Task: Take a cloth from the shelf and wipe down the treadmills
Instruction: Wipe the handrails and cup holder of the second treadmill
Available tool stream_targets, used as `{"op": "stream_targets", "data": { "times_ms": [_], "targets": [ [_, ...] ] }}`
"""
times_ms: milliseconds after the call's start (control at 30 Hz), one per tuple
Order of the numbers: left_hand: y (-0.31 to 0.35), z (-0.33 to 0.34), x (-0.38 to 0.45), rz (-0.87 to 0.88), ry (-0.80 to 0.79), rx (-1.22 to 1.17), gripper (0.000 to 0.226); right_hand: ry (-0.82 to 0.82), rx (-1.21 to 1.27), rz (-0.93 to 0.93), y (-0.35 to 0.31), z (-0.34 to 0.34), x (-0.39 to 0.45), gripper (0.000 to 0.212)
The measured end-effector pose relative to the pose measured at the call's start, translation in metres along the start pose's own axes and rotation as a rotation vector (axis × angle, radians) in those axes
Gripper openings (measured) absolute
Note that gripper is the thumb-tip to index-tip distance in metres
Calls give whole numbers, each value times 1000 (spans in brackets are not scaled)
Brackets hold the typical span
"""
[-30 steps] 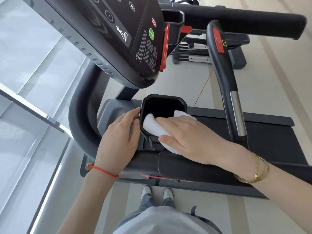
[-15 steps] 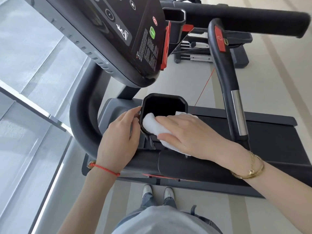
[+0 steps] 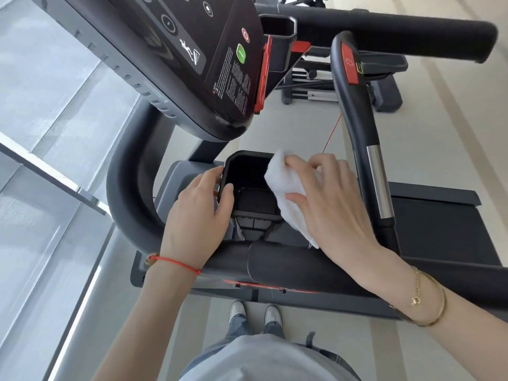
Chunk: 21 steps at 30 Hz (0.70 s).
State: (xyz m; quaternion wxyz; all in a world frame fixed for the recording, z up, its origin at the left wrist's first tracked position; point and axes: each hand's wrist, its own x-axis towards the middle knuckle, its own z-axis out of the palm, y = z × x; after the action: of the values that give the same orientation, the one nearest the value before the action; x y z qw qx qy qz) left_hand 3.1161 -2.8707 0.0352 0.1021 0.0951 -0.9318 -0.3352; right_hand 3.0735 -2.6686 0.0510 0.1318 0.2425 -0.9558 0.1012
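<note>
I look down on a black treadmill with its console point(image 3: 192, 59) at the top and its belt deck point(image 3: 439, 221) at the right. A black square cup holder point(image 3: 247, 171) sits below the console. My left hand point(image 3: 198, 210) grips the holder's left rim, thumb over the edge. My right hand point(image 3: 330, 204) holds a white cloth point(image 3: 286, 191) against the holder's right rim, fingers curled over the cloth. Part of the cloth hangs down under my palm.
A curved black handrail point(image 3: 357, 127) with a red button and chrome band rises right of my right hand. A padded crossbar point(image 3: 275, 262) runs under both wrists. A second machine point(image 3: 384, 37) stands beyond. A glass wall point(image 3: 41, 160) is on the left. My shoes point(image 3: 255, 314) are below.
My right hand carried the cloth from the holder's near left corner over to its right rim, uncovering the inside of the holder. My left hand kept its grip on the left rim.
</note>
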Motion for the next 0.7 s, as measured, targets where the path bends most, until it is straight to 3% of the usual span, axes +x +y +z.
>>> {"op": "stream_targets", "data": {
  "times_ms": [333,533,700],
  "targets": [
    [1,6,-3,-17,-4,17,47,-226,213,51,-1,27,40,52],
    [0,6,-5,-30,-9,9,47,-333,520,58,13,24,40,54],
    [-1,7,-4,-62,-3,47,50,-338,647,111,15,27,41,54]
  ]
}}
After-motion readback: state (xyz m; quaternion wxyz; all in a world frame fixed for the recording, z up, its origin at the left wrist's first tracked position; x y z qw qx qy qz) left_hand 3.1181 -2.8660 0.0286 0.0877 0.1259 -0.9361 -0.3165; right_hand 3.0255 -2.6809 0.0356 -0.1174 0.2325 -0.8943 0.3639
